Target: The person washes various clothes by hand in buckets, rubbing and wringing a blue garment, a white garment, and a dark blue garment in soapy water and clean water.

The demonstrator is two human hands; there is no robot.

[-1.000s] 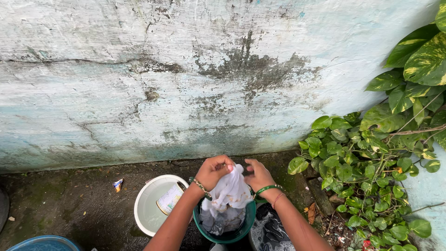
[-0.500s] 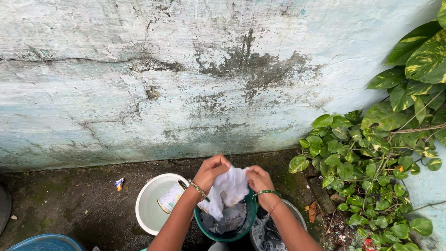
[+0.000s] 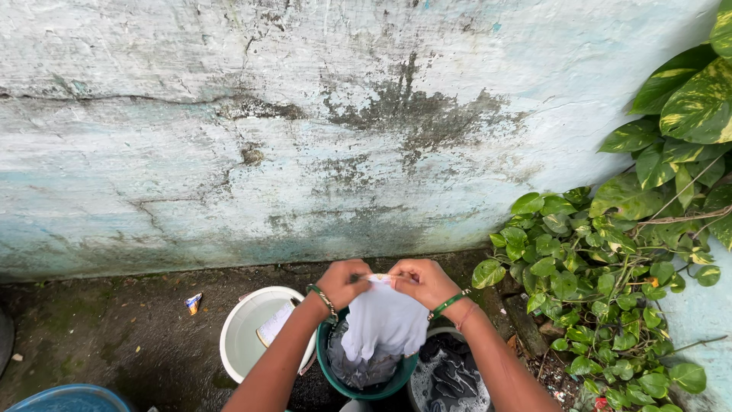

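Lower left corner: rim of a blue tub [image 3: 72,397], mostly cut off by the frame edge. A little right of it, on the damp dark ground [image 3: 137,328], a small scrap of litter [image 3: 194,303]. Behind everything, across the upper frame, a cracked, stained pale wall [image 3: 305,130].

Lower middle left: white bucket [image 3: 248,332] with cloudy water and a pale packet half sunk inside. Just right of it and touching, green bucket [image 3: 339,378] holding dark wet laundry.

Above the green bucket, at bottom centre: left hand [image 3: 341,281], bangled at the wrist, clenched on the top edge of a white cloth [image 3: 383,324]. Right hand [image 3: 422,281], green bangle at the wrist, pinching the same top edge just beside the left. Cloth lifted clear, hanging down between the forearms, lower end reaching into the green bucket's mouth.

Lower middle right: a basin [image 3: 450,381] of soapy water with dark clothes, partly behind the right forearm.

Right side: leafy green creeper [image 3: 610,259] climbing the corner.

Judged by the look of it: midway through washing. One white piece up and out, apparently rinsed; dark pieces waiting in both the green bucket and the basin.
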